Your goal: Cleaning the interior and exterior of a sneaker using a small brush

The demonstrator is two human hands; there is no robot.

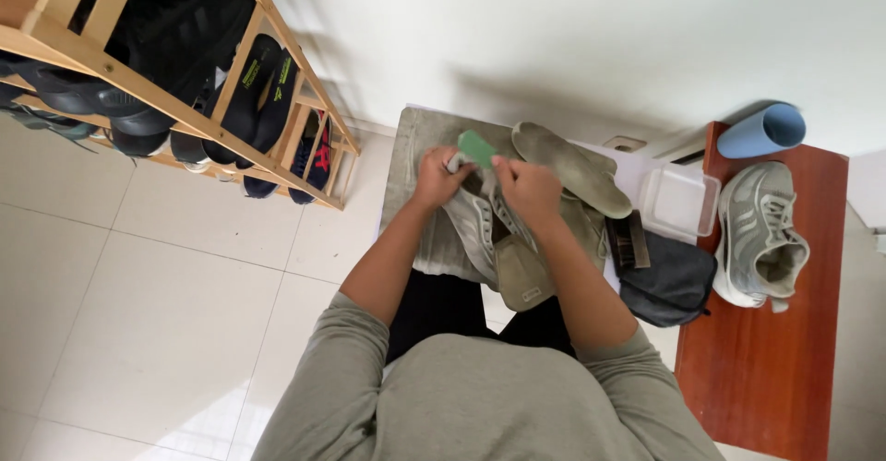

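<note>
While both hands work at the shoe, the scene runs like this, L to R. Wooden rack (185, 115) stands at top left on the tile floor (157, 313), full of dark shoes. Next comes a grey towel (415, 161) spread on the floor by the wall. Left hand (436, 177) is closed round the toe end of a grey shoe (475, 230) held over the towel's middle, w/ a green pad (477, 147) sticking up between the hands; can't tell which fingers pinch it. Right hand (526, 184) is curled shut on the shoe's upper, near the laces. An insole (570, 167) lies across the towel's top right corner. A brush (629, 241) and dark cloth (669, 281) sit just past the towel's right edge, a clear tub (681, 201) behind them. Second grey shoe (761, 235) rests on the red board (766, 359), blue roll (761, 131) at its top edge.

Risks, as I judge them: shoe is held up w/ no support under the heel, so hard rubbing could twist it out of the grip. Pad is small & could slip free. An elbow swing to the right might knock the tub or brush.
</note>
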